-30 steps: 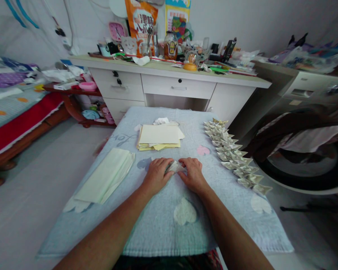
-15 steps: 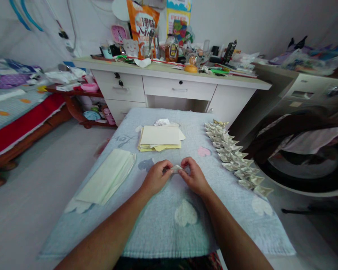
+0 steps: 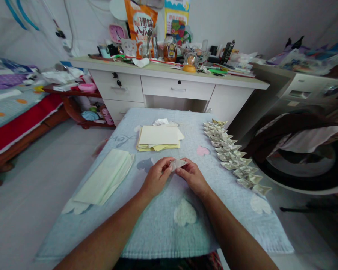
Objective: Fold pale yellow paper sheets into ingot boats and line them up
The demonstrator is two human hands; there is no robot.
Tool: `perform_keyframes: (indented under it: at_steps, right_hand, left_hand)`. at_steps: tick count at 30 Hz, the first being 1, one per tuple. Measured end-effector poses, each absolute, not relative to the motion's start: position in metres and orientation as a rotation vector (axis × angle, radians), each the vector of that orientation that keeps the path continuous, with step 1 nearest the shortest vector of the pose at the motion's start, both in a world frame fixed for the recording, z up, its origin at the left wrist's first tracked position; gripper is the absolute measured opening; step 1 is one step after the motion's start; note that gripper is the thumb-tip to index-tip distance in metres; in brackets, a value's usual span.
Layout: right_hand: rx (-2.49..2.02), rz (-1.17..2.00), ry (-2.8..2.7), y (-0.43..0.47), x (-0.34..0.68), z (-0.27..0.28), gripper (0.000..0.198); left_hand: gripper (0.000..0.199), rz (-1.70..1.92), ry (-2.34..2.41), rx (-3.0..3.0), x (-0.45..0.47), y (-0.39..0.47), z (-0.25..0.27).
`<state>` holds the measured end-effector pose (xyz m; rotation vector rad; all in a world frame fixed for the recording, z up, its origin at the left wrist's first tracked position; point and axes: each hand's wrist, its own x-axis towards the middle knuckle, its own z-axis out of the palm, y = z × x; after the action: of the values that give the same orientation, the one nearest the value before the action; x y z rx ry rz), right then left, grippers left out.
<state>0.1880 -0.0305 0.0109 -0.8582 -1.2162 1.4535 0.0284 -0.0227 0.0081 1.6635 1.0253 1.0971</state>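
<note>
Above the middle of the cloth, a small folded piece of paper (image 3: 177, 164) with pointed ends is held between both hands. My left hand (image 3: 158, 173) pinches its left side with thumb and fingers. My right hand (image 3: 192, 174) grips the right side, thumb at the lower edge. Beyond the hands lies a stack of cream and yellow paper sheets (image 3: 159, 135). To the left rests a pile of pale green paper (image 3: 104, 177). Along the right side stand rows of folded paper boats (image 3: 228, 150), several in number, set close together.
A blue-grey cloth (image 3: 157, 232) covers the table. Crumpled white paper (image 3: 160, 122) lies behind the stack. Past the table stands a white desk (image 3: 177, 84) crowded with jars and packets. On the right is a washing machine (image 3: 304, 93) with its door open; a bed (image 3: 19, 101) is at left.
The folded paper has been turned and raised slightly, showing more of its pointed shape. My right fingers have shifted from its top to its right side. The view has moved a little.
</note>
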Motion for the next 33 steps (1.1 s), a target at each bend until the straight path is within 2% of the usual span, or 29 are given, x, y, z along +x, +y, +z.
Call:
perform_keyframes:
  at_steps: [5,17,28,33]
  right_hand:
    - [-0.867,1.434,-1.206,-0.029,0.191,0.007,0.027]
    - [-0.864,1.404,-1.248,-0.028,0.191,0.007,0.021]
    - [-1.187,0.915,-1.484,-0.034,0.182,-0.003,0.019]
    - [-1.195,0.775,-1.655,-0.038,0.183,0.002,0.017]
  left_hand:
    - [0.029,1.139,1.036,1.823,0.027,-0.024,0.007]
    - [0.036,1.004,1.012,1.554,0.029,-0.023,0.007]
    - [0.024,1.035,1.153,1.647,0.035,-0.029,0.007]
    - [0.02,1.099,1.149,1.494,0.033,-0.024,0.001]
